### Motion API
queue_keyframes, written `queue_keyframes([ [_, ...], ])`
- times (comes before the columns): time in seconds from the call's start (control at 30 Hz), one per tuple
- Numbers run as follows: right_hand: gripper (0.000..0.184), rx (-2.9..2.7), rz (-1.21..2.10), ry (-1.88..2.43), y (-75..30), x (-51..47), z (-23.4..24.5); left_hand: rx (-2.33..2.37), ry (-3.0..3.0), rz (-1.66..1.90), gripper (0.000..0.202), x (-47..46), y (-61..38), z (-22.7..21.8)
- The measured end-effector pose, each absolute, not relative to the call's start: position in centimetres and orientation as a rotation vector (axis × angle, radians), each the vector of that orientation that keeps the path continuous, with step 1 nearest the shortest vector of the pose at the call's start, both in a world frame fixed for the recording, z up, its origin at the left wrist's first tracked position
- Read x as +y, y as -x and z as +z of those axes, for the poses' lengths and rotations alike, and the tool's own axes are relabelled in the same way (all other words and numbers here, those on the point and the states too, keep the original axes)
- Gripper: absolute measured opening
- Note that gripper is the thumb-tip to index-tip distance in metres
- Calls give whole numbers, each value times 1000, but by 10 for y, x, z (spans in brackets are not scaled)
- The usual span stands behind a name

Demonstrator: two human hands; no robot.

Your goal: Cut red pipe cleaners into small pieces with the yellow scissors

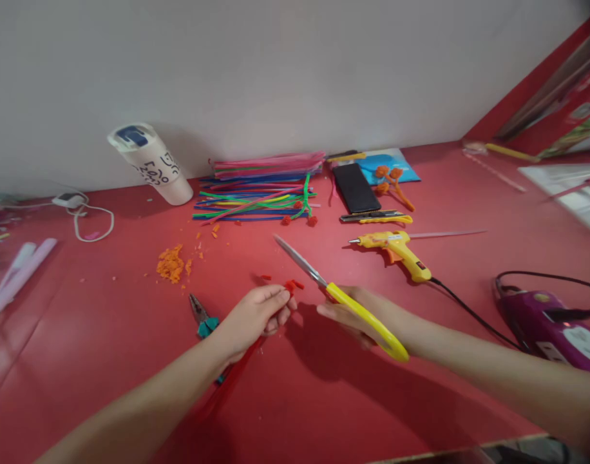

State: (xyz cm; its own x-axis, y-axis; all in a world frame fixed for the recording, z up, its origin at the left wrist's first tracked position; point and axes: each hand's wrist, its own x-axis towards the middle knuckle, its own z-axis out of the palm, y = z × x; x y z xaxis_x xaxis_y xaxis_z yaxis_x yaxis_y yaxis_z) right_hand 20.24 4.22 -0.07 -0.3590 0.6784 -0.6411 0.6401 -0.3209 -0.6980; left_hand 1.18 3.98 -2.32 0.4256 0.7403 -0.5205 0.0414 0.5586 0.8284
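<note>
My left hand is closed on a red pipe cleaner, whose fuzzy tip sticks out past my fingertips. My right hand grips yellow-handled scissors, the blades closed and pointing up-left, just right of the red tip. Small red clippings lie on the red table beside my left hand.
Pliers lie left of my left hand. A yellow glue gun with its cord, a utility knife, a phone, a pile of coloured pipe cleaners, orange scraps, a white tube and a purple device stand about.
</note>
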Motion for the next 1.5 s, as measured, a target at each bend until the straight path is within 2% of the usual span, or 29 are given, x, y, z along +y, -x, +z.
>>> queue_keyframes([
  [0.2,36,-1825,1749,1412,-187,48,-13,1005,-935,502,25,28,-21,-9],
  [0.33,35,-1875,1732,1379,-183,44,-18,992,-1008,455,22,25,-17,-4],
  [0.5,21,-2160,1414,1376,-187,43,-17,1104,-1223,298,26,23,-15,-9],
  [0.77,5,-2290,1404,1249,-188,42,-18,1079,-1150,180,21,25,-17,-8],
  [0.9,16,-2238,1488,1309,-188,40,1,1036,-1132,190,26,26,-13,-4],
  [1.23,21,-2104,1537,1496,-192,49,6,1084,-1034,278,26,27,-13,-4],
  [1.4,37,-2020,1585,1560,-205,45,3,1154,-1002,481,25,34,-7,-9],
  [1.5,42,-2194,1542,1565,-217,36,3,1196,-983,603,22,40,-1,-10],
])
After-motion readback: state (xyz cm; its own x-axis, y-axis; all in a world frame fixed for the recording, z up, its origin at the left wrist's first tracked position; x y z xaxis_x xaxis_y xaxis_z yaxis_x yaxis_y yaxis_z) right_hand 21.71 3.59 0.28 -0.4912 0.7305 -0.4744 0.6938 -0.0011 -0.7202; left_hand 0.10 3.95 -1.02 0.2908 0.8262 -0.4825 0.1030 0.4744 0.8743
